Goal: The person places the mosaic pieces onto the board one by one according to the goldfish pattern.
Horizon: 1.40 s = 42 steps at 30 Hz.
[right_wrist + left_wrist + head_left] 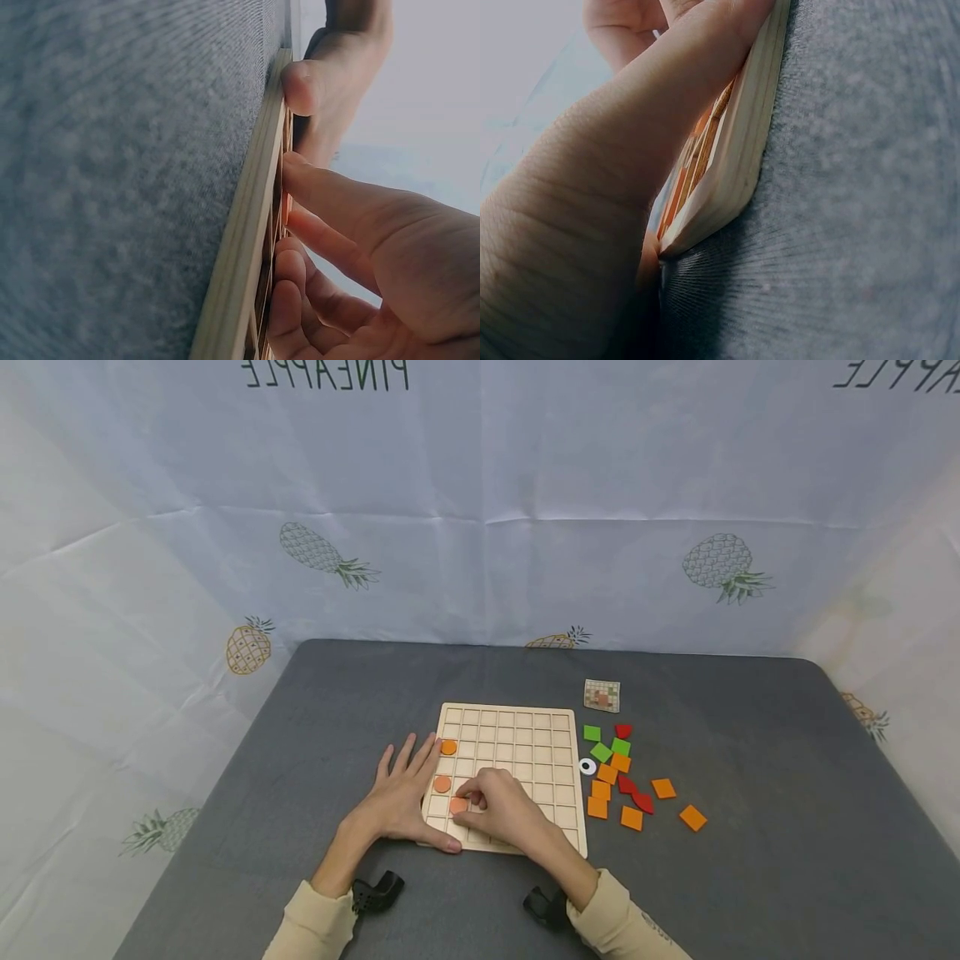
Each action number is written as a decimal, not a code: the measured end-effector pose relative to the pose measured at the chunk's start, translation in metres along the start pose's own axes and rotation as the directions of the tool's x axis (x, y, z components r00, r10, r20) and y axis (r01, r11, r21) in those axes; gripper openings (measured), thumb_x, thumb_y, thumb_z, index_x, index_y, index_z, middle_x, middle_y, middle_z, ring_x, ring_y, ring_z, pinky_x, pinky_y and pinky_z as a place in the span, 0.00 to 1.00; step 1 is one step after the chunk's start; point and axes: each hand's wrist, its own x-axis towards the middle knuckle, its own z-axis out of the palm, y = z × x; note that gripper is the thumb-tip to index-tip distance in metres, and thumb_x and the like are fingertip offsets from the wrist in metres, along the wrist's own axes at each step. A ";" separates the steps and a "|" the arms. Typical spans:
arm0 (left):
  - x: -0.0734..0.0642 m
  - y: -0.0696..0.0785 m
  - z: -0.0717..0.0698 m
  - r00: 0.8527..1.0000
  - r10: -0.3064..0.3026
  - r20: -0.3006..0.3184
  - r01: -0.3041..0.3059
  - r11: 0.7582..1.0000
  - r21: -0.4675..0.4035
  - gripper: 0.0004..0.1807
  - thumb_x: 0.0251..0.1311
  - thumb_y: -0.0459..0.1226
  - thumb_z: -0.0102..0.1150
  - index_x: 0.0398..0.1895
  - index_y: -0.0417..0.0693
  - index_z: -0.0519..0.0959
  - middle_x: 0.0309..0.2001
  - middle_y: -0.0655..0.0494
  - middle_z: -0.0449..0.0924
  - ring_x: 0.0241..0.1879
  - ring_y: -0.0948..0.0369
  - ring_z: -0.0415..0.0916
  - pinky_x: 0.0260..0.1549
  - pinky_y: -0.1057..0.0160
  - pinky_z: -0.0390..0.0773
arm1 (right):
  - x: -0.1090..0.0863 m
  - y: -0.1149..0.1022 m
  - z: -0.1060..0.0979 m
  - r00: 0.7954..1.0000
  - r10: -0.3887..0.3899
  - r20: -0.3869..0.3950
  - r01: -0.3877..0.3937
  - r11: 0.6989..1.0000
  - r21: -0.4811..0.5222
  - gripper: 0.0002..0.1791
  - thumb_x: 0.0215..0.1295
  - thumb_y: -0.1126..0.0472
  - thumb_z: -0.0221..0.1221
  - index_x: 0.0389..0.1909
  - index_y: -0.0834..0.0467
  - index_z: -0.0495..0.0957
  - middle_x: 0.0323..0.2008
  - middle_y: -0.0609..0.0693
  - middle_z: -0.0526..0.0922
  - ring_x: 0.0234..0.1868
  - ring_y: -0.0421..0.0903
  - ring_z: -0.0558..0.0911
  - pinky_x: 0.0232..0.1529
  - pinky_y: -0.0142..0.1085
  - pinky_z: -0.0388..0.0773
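A wooden grid board [536,722] lies flat on the dark table. My left hand [393,802] rests along its left side with the fingers spread, the thumb at the near edge and the fingertips by the left edge. Over the lower left cells, my right hand [504,810] pinches an orange piece [458,805] between thumb and index finger, its other fingers curled in. That piece is partly hidden by the fingers, so its full outline cannot be made out. Two round orange pieces [442,784] sit in cells of the left column.
Right of the board lie several orange squares [632,817], green squares [592,733], red pieces [642,802] and a white disc with a black centre [587,766]. A small pattern card [602,696] lies beyond them. A pineapple-print cloth [480,577] hangs behind the table.
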 end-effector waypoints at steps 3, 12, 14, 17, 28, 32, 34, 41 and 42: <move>0.000 0.001 0.000 1.000 0.000 -0.002 0.000 1.000 0.002 0.85 0.37 0.71 0.81 0.90 0.40 0.42 0.91 0.40 0.37 0.89 0.32 0.33 0.81 0.22 0.37 | -0.001 0.000 0.000 1.000 -0.004 -0.003 0.004 1.000 -0.005 0.10 0.62 0.66 0.77 0.43 0.64 0.93 0.27 0.47 0.83 0.27 0.36 0.70 0.29 0.28 0.67; 0.000 0.001 -0.001 1.000 -0.003 0.001 0.003 1.000 0.001 0.85 0.36 0.71 0.81 0.90 0.39 0.42 0.91 0.40 0.37 0.89 0.32 0.33 0.81 0.22 0.37 | -0.002 -0.002 -0.006 1.000 0.000 0.002 0.000 1.000 -0.025 0.11 0.63 0.64 0.77 0.45 0.63 0.93 0.29 0.48 0.85 0.29 0.38 0.73 0.29 0.29 0.69; 0.000 0.000 -0.001 1.000 -0.005 0.001 0.005 1.000 -0.001 0.86 0.36 0.71 0.81 0.90 0.39 0.42 0.91 0.41 0.37 0.89 0.32 0.33 0.81 0.22 0.36 | -0.003 -0.001 -0.009 1.000 0.004 -0.001 -0.004 1.000 -0.031 0.12 0.64 0.63 0.77 0.47 0.63 0.93 0.30 0.48 0.86 0.29 0.39 0.73 0.30 0.29 0.69; -0.001 0.000 -0.001 1.000 -0.007 0.001 0.007 1.000 -0.005 0.86 0.36 0.71 0.81 0.90 0.39 0.42 0.91 0.41 0.37 0.89 0.32 0.32 0.81 0.22 0.36 | -0.005 -0.001 -0.015 1.000 0.016 -0.015 -0.016 0.999 -0.033 0.14 0.64 0.61 0.77 0.49 0.62 0.93 0.30 0.49 0.86 0.30 0.40 0.74 0.31 0.30 0.70; 0.000 0.001 -0.001 1.000 -0.012 0.008 0.012 1.000 -0.009 0.86 0.35 0.71 0.81 0.90 0.38 0.42 0.91 0.41 0.37 0.89 0.33 0.32 0.81 0.23 0.36 | -0.024 0.015 -0.047 0.990 0.016 -0.137 -0.022 0.999 -0.039 0.14 0.61 0.62 0.78 0.47 0.63 0.92 0.32 0.53 0.87 0.32 0.39 0.78 0.33 0.28 0.76; 0.001 0.001 0.000 1.000 -0.009 0.010 0.010 1.000 -0.016 0.87 0.35 0.71 0.81 0.90 0.39 0.41 0.91 0.41 0.36 0.89 0.33 0.31 0.81 0.22 0.35 | -0.037 0.027 -0.061 0.984 0.027 -0.176 -0.036 0.998 -0.050 0.15 0.61 0.63 0.78 0.48 0.64 0.92 0.32 0.53 0.87 0.32 0.40 0.79 0.34 0.29 0.77; 0.001 0.001 0.001 1.000 -0.008 0.008 0.009 1.000 -0.018 0.87 0.35 0.71 0.81 0.90 0.39 0.41 0.91 0.41 0.36 0.89 0.33 0.31 0.81 0.23 0.35 | -0.044 0.033 -0.070 0.981 0.049 -0.187 -0.058 0.997 -0.044 0.16 0.62 0.63 0.78 0.49 0.64 0.92 0.34 0.54 0.87 0.32 0.40 0.80 0.34 0.30 0.78; 0.001 0.000 0.001 1.000 -0.016 0.004 0.016 1.000 -0.024 0.88 0.34 0.71 0.81 0.90 0.39 0.40 0.91 0.42 0.35 0.89 0.33 0.31 0.81 0.23 0.34 | -0.072 0.053 -0.099 0.962 0.111 -0.249 -0.135 0.987 -0.083 0.16 0.61 0.63 0.78 0.48 0.65 0.91 0.32 0.51 0.84 0.30 0.39 0.77 0.29 0.30 0.75; 0.001 0.000 0.000 1.000 -0.015 0.004 0.016 1.000 -0.025 0.88 0.34 0.71 0.81 0.90 0.39 0.40 0.91 0.41 0.35 0.89 0.33 0.31 0.81 0.23 0.34 | -0.076 0.056 -0.102 0.959 0.120 -0.258 -0.148 0.985 -0.092 0.16 0.61 0.62 0.78 0.48 0.65 0.92 0.31 0.51 0.83 0.30 0.39 0.77 0.28 0.30 0.75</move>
